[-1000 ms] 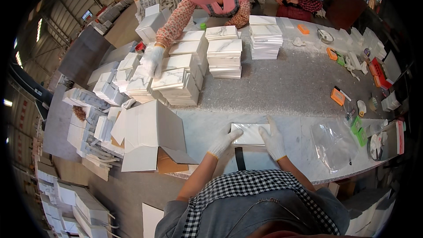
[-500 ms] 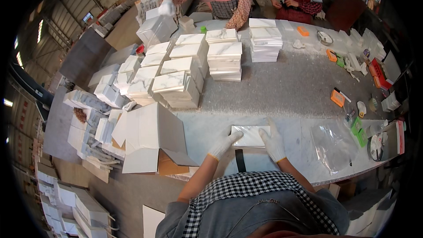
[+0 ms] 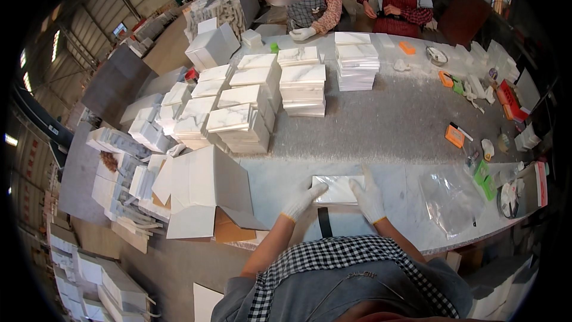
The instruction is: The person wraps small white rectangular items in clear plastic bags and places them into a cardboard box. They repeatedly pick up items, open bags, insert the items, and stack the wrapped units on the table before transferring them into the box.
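Note:
Both my hands wear white gloves and grip a small stack of white tiles (image 3: 338, 189) that looks wrapped in shiny clear plastic. My left hand (image 3: 302, 201) is closed around its left end, thumb on top. My right hand (image 3: 370, 195) clasps the right end the same way, fingers along the side. The tiles are at the pale marble slab (image 3: 271, 174) before me; whether they rest on it or are slightly raised I cannot tell. A black strip (image 3: 324, 222) lies between the stack and my apron. Clear plastic bags (image 3: 448, 198) lie flat right of my right hand.
An opened white carton (image 3: 202, 182) stands to my left. Beyond are several stacks of marble-patterned tiles (image 3: 239, 118). At right lie an orange box (image 3: 454, 136), a green holder (image 3: 484, 180) and a tray (image 3: 511, 198). Across the table stand two people, one with a gloved hand (image 3: 302, 34) over it.
My hands keep hold of the tiles with little change. Across the table, the person in pink has brought a gloved hand from the far carton to the table's edge. The view has tilted slightly.

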The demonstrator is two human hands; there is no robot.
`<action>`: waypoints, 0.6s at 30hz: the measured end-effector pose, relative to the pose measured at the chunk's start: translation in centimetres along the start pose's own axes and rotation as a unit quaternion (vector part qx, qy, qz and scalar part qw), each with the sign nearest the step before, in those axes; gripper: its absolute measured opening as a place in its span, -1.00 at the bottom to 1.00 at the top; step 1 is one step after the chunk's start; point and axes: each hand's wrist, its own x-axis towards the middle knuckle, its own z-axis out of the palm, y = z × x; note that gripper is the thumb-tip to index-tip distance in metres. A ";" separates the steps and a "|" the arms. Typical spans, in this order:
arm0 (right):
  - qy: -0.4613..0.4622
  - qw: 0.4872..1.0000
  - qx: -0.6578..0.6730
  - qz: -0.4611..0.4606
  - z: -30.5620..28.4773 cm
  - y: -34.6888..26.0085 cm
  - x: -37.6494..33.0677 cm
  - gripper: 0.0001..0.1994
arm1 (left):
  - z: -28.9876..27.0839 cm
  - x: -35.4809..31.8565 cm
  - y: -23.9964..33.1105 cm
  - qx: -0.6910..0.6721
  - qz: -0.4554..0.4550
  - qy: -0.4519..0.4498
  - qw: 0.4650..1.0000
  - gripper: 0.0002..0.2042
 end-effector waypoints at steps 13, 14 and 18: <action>0.010 1.000 -0.003 -0.015 0.0 0.0 0.0 -0.28 | 0.2 -0.3 0.7 0.018 0.000 0.009 1.000 -0.47; 0.010 1.000 0.001 -0.014 0.0 0.0 0.1 -0.28 | 0.3 -0.5 1.1 0.019 -0.002 0.009 1.000 -0.47; 0.000 1.000 -0.007 0.002 -0.2 -0.6 0.0 -0.28 | 0.3 -0.7 1.2 0.011 -0.007 0.008 1.000 -0.46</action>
